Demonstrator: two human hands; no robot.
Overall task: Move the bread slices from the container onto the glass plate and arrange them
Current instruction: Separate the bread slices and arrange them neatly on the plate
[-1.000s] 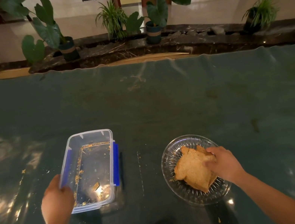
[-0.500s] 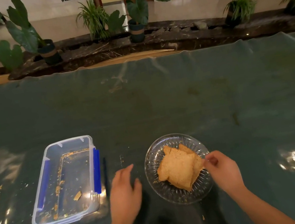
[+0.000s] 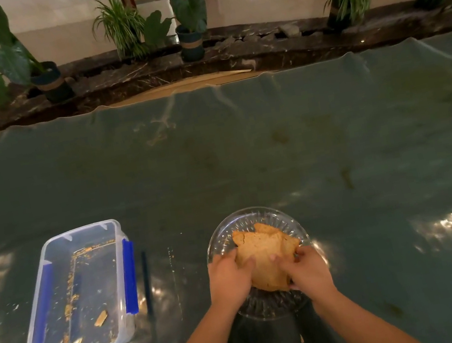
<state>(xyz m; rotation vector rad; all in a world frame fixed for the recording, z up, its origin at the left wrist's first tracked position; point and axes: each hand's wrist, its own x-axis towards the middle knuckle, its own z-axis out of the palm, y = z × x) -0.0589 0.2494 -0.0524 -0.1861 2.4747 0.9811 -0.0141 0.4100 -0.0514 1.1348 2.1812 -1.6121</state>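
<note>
Several brown bread slices (image 3: 264, 250) lie stacked on the round glass plate (image 3: 252, 216) near the table's front. My left hand (image 3: 228, 279) grips the stack's left edge, and my right hand (image 3: 307, 272) grips its right edge, fingers curled onto the slices. The near part of the stack and of the plate is hidden by my hands. To the left stands the clear plastic container (image 3: 75, 297) with blue side clips, holding only crumbs and one small bread fragment.
The table has a dark green, glossy cover (image 3: 275, 147) with bright light reflections. Crumbs lie scattered around the container. Beyond the far edge runs a dark stone ledge with several potted plants (image 3: 187, 27).
My left hand left the container, crossed to the plate and took hold of the bread's left edge. My right hand shifted down the stack's right side. The view moved left to right.
</note>
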